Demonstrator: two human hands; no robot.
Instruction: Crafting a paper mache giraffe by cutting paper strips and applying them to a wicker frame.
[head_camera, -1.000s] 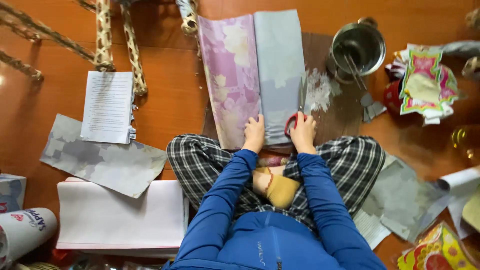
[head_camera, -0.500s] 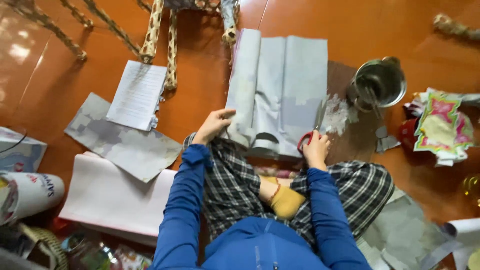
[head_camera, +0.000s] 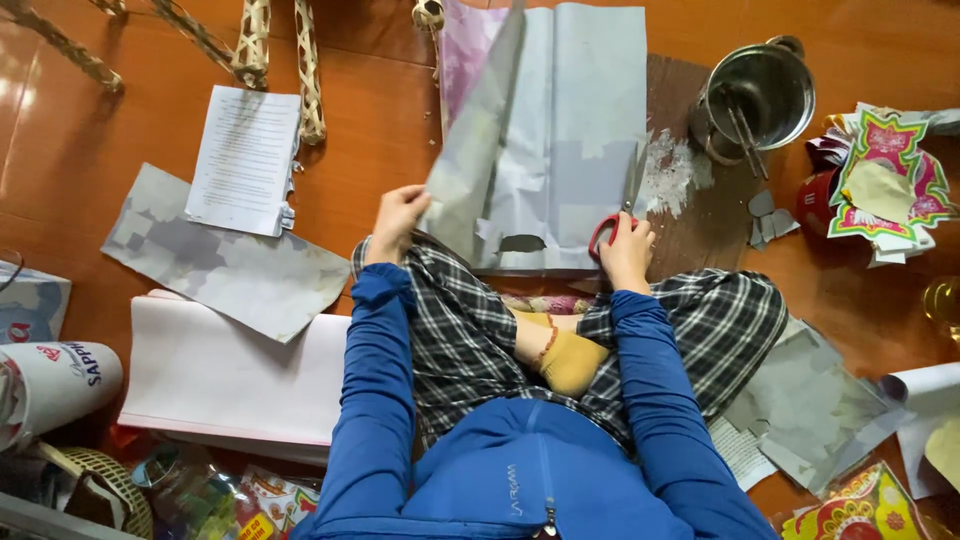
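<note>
I sit cross-legged on an orange-brown floor. My left hand (head_camera: 396, 222) grips the lower left edge of a large grey paper sheet (head_camera: 560, 130) and lifts that side up, so a flap stands folded over. My right hand (head_camera: 628, 250) is closed on red-handled scissors (head_camera: 612, 222), whose blades point up along the right edge of the sheet. The sheet's pink floral side (head_camera: 460, 60) shows at its top left. A dark wooden board (head_camera: 690, 230) lies under the sheet.
A metal pot (head_camera: 757, 95) with sticks in it stands at upper right, next to colourful cut paper decorations (head_camera: 885, 185). A printed page (head_camera: 243, 158), grey paper scraps (head_camera: 225, 265) and a white paper stack (head_camera: 230, 375) lie left. Bamboo sticks (head_camera: 280, 60) lie at top.
My left hand has moved left and lifted the sheet's left side, folding it over so the grey back shows. My right hand stays by the scissors at the sheet's lower right.
</note>
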